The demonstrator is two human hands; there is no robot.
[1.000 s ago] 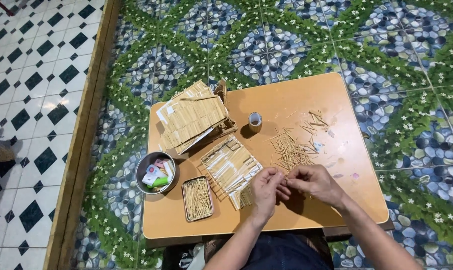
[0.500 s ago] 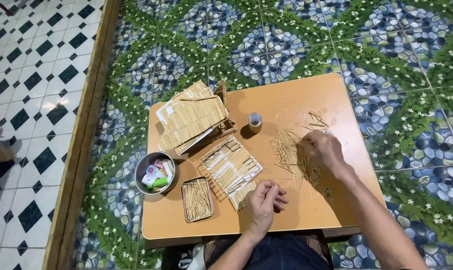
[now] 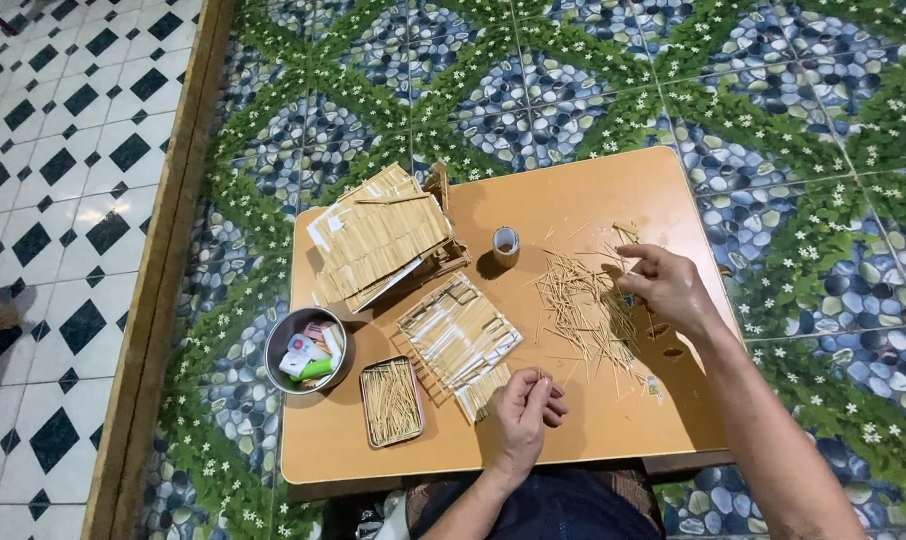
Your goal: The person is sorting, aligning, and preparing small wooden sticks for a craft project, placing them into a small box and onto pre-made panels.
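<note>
- Reaching into the loose pile of thin sticks [image 3: 585, 312] on the surface [image 3: 593, 200], the right hand [image 3: 666, 290] is pinching; its catch is too small to tell.
- Curling narrowly beside the flat stick panel [image 3: 460, 340], the left hand [image 3: 521, 413] is hiding whatever its fingers pinch.

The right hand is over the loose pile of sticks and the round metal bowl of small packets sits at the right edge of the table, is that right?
Not quite. The metal bowl sits at the left edge of the table, beside the small tray of sticks. The right hand is indeed over the loose pile of sticks. The head view shows it.
</note>
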